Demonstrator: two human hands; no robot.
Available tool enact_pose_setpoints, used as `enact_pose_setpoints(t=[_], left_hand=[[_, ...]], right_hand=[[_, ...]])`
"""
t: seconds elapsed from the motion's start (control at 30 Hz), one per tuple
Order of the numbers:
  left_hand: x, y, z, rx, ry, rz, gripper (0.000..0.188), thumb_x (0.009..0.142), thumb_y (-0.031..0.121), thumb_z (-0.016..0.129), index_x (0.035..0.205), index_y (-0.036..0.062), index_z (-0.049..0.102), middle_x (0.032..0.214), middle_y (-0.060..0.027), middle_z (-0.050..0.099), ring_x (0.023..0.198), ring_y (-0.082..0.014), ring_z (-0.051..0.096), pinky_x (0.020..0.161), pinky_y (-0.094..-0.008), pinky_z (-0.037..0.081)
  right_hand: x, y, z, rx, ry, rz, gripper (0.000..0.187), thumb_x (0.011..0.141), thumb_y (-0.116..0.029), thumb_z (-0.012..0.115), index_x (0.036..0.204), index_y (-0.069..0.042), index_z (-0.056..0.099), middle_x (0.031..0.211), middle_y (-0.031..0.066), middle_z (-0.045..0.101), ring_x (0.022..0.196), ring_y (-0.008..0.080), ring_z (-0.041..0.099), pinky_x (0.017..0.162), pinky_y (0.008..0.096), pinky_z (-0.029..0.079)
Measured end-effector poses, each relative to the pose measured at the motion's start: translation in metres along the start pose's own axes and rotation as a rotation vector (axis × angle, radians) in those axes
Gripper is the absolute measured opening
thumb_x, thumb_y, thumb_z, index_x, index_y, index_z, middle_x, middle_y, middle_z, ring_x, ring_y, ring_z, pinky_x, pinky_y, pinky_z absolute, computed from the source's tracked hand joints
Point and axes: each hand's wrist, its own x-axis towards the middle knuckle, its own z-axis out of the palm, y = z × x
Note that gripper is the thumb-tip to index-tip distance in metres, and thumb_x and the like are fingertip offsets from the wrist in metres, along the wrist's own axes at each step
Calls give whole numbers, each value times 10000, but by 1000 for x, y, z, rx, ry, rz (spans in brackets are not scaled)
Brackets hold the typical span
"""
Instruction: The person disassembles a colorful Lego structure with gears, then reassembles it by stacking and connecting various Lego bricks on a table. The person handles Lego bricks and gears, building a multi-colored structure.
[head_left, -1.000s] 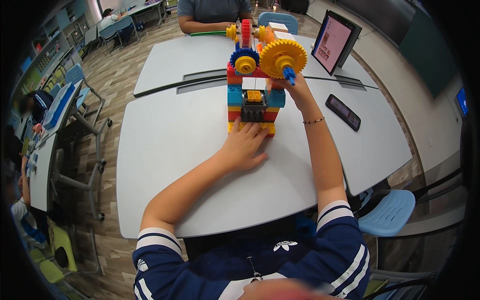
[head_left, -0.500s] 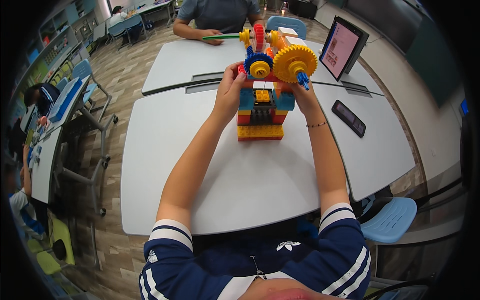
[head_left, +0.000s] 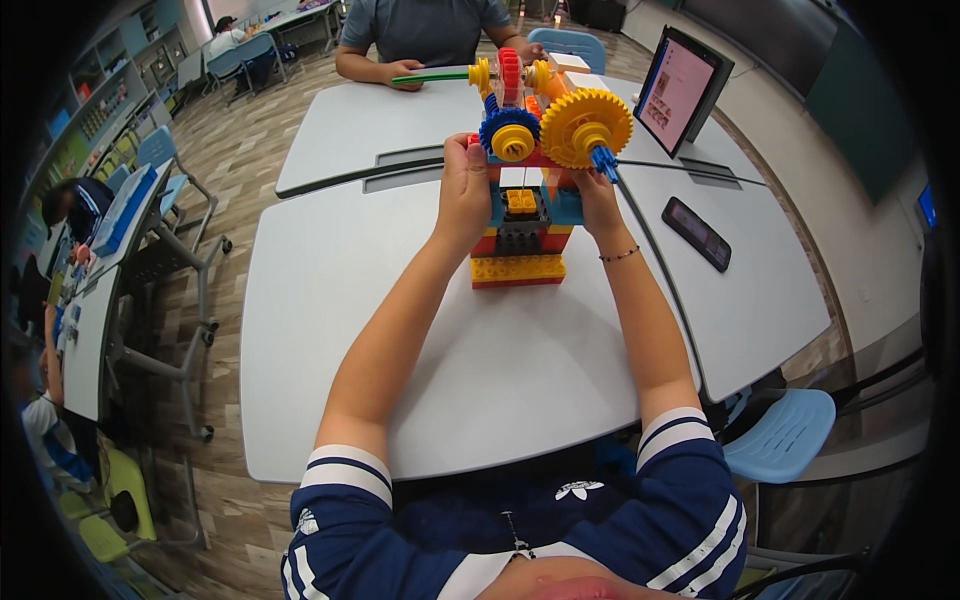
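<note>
A tower of toy building bricks (head_left: 518,269) stands upright on the table, with my hands on either side of it. My left hand (head_left: 465,195) is closed against its upper left side, the thumb upright beside a small red part. On the right side my right hand (head_left: 598,205) grips below the large yellow gear (head_left: 558,128); that gear hides some of its fingers. Up top sit a blue gear (head_left: 491,131), a red gear (head_left: 510,72) and a green rod (head_left: 432,77) pointing left. A small yellow brick (head_left: 520,200) sits in the tower's middle opening on a black piece.
The white table (head_left: 340,300) spreads around the tower. To the right lie a black phone (head_left: 697,234) and an upright tablet (head_left: 680,90). Across the table sits a person (head_left: 425,35) in grey. A blue chair (head_left: 782,435) stands at the right.
Both hands have shifted inward, closer around the tower's upper part. In the picture the tower's top sits slightly further left. The person opposite has a hand nearer the rod's end.
</note>
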Motion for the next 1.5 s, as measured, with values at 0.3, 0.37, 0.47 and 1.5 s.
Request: enact_pose_setpoints(t=[0.3,0.37,0.47,1.5], left_hand=[[2,0,4,21,69,68,536,1016,527,296,1151,22,412,936,-59,536,839,-110,524,758,-263,445],[3,-1,5,21,71,79,538,1016,529,293,1153,22,411,927,-57,530,836,-108,517,756,-260,442],[4,-3,4,18,67,92,539,1016,530,292,1159,23,409,912,-48,513,818,-102,499,749,-253,434],[1,5,-8,-153,-39,-36,502,1027,407,404,1326,11,325,1143,-95,535,1033,-144,525,924,-283,416]], right_hand=[[3,2,-3,-21,-36,-26,243,930,-208,628,1081,-61,508,910,12,590,811,61,591,726,230,500],[2,1,-4,-17,-60,-19,277,930,-236,636,1103,-59,511,943,14,602,851,70,598,758,233,501],[3,2,-5,11,-99,-63,347,930,-284,643,1151,-50,514,1007,24,619,916,86,603,814,245,498],[8,-5,2,8,-102,-65,476,939,-370,618,1245,-29,487,1111,74,633,1030,146,606,915,294,476]])
